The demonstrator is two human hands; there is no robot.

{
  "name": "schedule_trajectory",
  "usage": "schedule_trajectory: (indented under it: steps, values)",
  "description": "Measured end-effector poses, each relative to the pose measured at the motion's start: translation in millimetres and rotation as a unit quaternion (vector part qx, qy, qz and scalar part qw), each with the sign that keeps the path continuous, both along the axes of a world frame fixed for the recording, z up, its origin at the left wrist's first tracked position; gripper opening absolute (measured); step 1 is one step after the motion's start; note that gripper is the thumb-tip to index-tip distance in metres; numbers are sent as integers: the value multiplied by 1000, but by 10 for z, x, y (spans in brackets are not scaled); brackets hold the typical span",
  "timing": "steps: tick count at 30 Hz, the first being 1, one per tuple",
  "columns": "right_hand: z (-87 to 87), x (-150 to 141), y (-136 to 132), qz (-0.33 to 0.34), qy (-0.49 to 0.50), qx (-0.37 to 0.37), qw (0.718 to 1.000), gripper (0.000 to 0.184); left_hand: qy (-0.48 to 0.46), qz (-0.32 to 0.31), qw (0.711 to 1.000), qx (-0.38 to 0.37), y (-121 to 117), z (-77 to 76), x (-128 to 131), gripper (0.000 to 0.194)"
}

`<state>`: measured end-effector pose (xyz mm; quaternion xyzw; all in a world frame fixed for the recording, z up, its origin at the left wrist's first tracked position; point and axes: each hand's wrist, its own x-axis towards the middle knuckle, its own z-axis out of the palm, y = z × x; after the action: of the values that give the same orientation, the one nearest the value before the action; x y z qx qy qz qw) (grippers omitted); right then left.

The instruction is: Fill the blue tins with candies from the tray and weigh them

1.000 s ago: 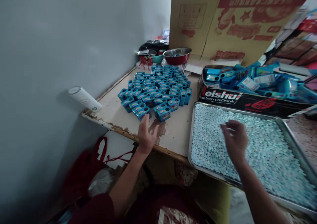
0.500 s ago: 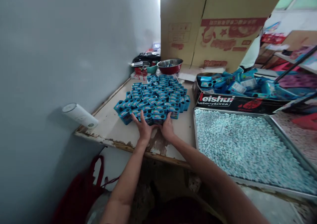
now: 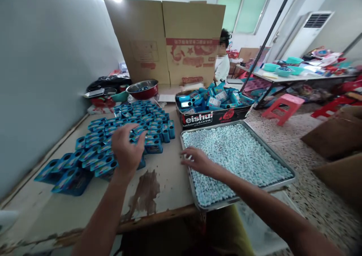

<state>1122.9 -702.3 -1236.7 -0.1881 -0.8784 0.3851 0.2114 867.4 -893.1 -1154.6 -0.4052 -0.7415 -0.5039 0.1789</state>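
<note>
Many small blue boxes [image 3: 154, 144] with dark round holes in their tops stand packed together on the worn table. My left hand [image 3: 127, 146] is over their near side, thumb and fingers apart in a curve, with nothing seen in it; it hides some boxes. Above the left edge of a metal tray [image 3: 195, 195] hovers my right hand [image 3: 198, 161], fingers loosely spread and no object in them. Small pale-blue pellets [image 3: 232, 158] fill the tray in a layer. Behind the tray, a black carton [image 3: 216, 118] holds a jumble of blue boxes [image 3: 210, 97].
A red-sided metal bowl [image 3: 143, 90] stands at the back, before a tall cardboard sheet [image 3: 195, 25]. Beyond it is another person [image 3: 222, 67]. A dark pole [image 3: 266, 40] slants behind the carton. A pink stool [image 3: 284, 107] and brown cartons [image 3: 339, 139] are to the right.
Both hands have come away from the near row of boxes. My right hand has moved right to the tray; my left hand has lifted. The view has swung right.
</note>
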Motion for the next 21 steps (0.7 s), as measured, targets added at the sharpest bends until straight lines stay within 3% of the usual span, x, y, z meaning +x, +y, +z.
schedule_trajectory:
  steps: [3,5,7,9,12,15,17,19,21]
  values:
    - [152,671,709,-105,5,33,994,34,15,-143,988,-62,1337,445,-134,48]
    - [180,998,955,-155,14,39,987,33,36,-197,973,-111,2173,634,-224,66]
    - [167,1211,1011,-179,27,32,983,32,61,-192,957,-207,2794,702,-300,96]
    - [151,1318,955,-183,42,21,982,31,74,-149,935,-313,3153,677,-358,115]
    - [144,1350,855,-166,57,3,984,29,88,-110,913,-383,3305,599,-424,113]
    - [111,1342,842,-156,71,-19,985,28,96,-87,929,-347,3220,590,-498,96]
    - [87,1342,848,-166,93,-38,981,28,74,-71,965,-243,3092,607,-554,87]
    - [125,1327,824,-174,117,-52,976,30,17,-95,991,-87,2897,604,-587,83]
    - [276,1263,747,-169,149,-46,973,34,-60,-170,983,46,2628,556,-550,85]
